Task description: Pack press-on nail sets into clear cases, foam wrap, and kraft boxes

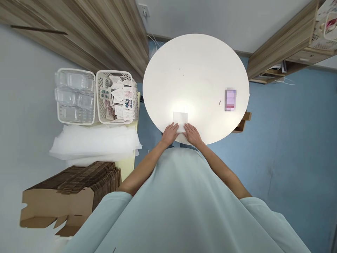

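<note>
A small, flat, square white packet [180,117] lies near the front edge of the round white table [197,70]. It looks like a folded sheet of white foam, and I cannot see whether anything is inside. My left hand [170,133] holds its near left corner, fingers on top and thumb toward the near edge. At the near right corner, my right hand [192,133] grips it the same way. Both hands are close together, with a narrow gap between the thumbs.
A phone-like rectangle [230,99], blurred out, rests on the table's right. To the left stand a basket of clear plastic boxes [76,96] and a white basket [135,105] of small carded packs. Nearer are stacked white foam sheets [97,142] and folded brown cartons [65,200].
</note>
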Tool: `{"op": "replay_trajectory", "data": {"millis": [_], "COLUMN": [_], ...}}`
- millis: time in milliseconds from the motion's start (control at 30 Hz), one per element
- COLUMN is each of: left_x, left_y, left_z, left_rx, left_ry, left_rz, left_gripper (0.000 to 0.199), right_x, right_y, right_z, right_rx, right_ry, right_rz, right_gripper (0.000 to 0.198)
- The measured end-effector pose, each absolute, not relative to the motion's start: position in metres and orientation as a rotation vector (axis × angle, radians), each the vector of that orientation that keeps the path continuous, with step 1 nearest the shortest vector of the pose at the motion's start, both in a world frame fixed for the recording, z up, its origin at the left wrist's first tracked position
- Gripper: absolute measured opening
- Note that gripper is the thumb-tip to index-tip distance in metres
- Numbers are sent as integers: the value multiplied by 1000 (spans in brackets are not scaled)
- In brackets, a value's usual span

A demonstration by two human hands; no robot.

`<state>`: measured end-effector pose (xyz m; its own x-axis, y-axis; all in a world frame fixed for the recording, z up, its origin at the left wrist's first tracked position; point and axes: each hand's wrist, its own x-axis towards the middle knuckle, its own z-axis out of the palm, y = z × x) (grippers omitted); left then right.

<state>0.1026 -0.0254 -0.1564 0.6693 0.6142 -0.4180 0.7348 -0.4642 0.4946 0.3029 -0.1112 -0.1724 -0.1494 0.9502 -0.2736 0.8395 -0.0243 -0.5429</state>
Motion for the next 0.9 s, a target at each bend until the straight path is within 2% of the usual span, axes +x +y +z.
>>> {"op": "replay_trajectory", "data": {"millis": [233,500,667,767,900], "left_x": [116,144,143,141,145], "left_y": [8,17,16,16,17], "left_z": [-157,-166,-177,-180,-176], "left_rx": [2153,1998,1863,1805,1784], "left_ry": [1187,1490,1666,1701,1740], "left_rz": [-188,-163,-183,-142,-167], "left_gripper": [40,44,39,41,44], "right_x": [298,294,302,307,305], "right_y": [-76,-40,-26,-21,-14], "right_z": [-167,-165,-177,-184,-180], "right_rx": [-2083,-2299,-2427,-2438,-2307], "right_ry": [-1878,-1659,-1550,-1467,-1688], "right_rz": [862,818,887,819,796], "right_gripper": [50,49,38,29,38]}}
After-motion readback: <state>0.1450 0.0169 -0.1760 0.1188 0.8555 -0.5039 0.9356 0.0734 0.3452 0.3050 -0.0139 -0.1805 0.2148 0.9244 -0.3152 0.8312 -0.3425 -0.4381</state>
